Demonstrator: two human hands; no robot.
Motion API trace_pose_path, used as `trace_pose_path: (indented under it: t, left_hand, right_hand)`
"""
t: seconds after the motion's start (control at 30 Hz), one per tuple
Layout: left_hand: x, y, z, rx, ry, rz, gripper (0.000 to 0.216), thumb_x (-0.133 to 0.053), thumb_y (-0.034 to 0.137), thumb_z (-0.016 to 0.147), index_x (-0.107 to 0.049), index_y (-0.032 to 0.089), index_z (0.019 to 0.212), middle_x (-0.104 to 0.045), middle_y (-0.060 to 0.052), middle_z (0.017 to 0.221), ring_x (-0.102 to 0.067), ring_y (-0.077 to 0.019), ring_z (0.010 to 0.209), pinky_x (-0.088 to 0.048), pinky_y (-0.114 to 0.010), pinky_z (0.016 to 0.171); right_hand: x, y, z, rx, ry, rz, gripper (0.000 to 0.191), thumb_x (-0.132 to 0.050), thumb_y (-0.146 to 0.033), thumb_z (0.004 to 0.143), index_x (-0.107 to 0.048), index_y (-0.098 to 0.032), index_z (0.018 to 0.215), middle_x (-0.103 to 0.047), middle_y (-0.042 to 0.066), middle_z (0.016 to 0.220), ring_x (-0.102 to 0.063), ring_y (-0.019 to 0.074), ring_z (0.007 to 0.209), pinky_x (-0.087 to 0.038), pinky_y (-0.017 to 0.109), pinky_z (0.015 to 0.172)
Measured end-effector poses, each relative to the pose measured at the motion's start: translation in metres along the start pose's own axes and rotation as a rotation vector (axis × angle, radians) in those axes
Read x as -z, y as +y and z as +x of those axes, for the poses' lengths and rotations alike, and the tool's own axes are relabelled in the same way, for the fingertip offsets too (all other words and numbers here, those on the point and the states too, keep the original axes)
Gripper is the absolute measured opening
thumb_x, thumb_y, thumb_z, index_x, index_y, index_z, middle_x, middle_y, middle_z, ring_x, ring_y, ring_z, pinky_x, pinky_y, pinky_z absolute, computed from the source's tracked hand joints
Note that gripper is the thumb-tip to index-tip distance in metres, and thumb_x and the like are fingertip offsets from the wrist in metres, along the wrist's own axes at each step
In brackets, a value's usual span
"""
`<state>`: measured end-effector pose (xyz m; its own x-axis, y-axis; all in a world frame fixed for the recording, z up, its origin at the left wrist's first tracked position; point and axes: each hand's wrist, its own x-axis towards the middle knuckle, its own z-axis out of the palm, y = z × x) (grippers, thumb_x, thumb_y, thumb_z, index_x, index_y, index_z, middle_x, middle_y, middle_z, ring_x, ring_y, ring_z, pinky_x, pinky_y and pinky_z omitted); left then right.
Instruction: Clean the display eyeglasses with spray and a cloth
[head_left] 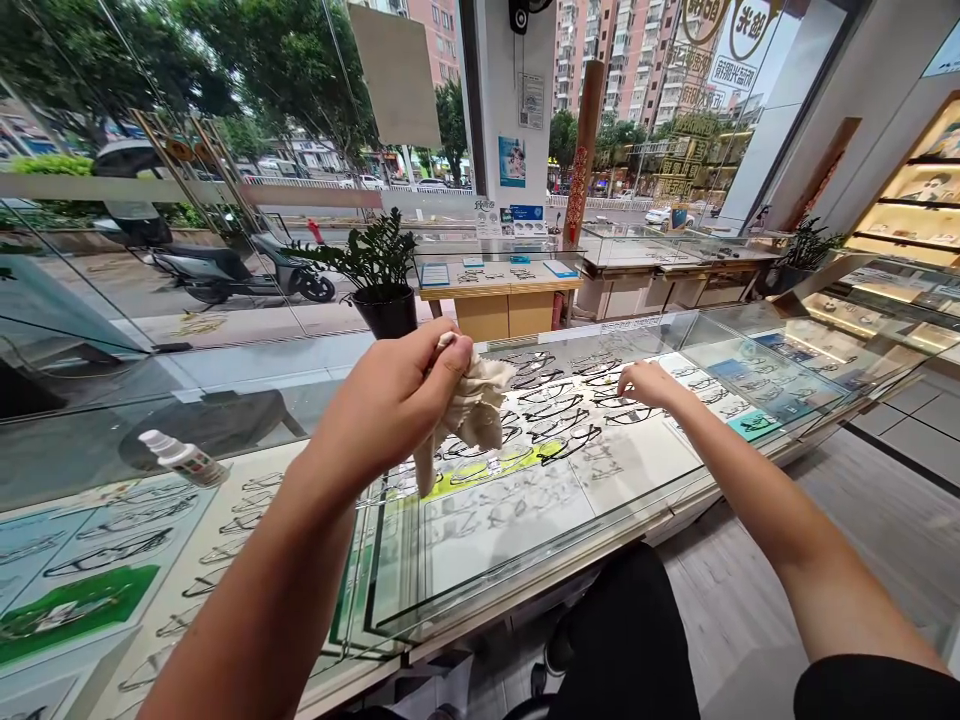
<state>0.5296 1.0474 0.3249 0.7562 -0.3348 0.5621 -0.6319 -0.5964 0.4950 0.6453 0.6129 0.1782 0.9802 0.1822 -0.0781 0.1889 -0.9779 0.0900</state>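
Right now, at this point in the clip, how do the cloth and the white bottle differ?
The cloth is gripped in the left hand, while no hand touches the white bottle.
The cloth is crumpled, with a loose end hanging down; the white bottle keeps a firm, regular shape with a cap.
The cloth shows no print, whereas the white bottle bears a printed label.
Both are pale.

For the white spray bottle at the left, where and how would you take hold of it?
Probably around the middle of the white spray bottle's labelled body, thumb and fingers on opposite sides, coming from above. The body is wider than the cap, which points up and left in the view. The left hand is nearer, but holds a cloth.
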Motion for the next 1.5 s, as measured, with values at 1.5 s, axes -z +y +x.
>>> trace_pose_path:
  t: [1.5]
  left_hand:
    - [0.037, -0.031, 0.007, 0.13, 0.157, -0.191, 0.03, -0.06, 0.046, 0.103, -0.063, 0.021, 0.088, -0.059, 0.0, 0.072, -0.047, -0.0137, 0.058, -0.036, -0.026, 0.053]
  right_hand:
    - [0.159, -0.184, -0.032, 0.587, 0.453, 0.948, 0.009, -0.061, -0.022, 0.092, -0.068, -0.022, 0.099, -0.081, 0.003, 0.092, -0.073, 0.0185, 0.081, -0.053, 0.033, 0.075]
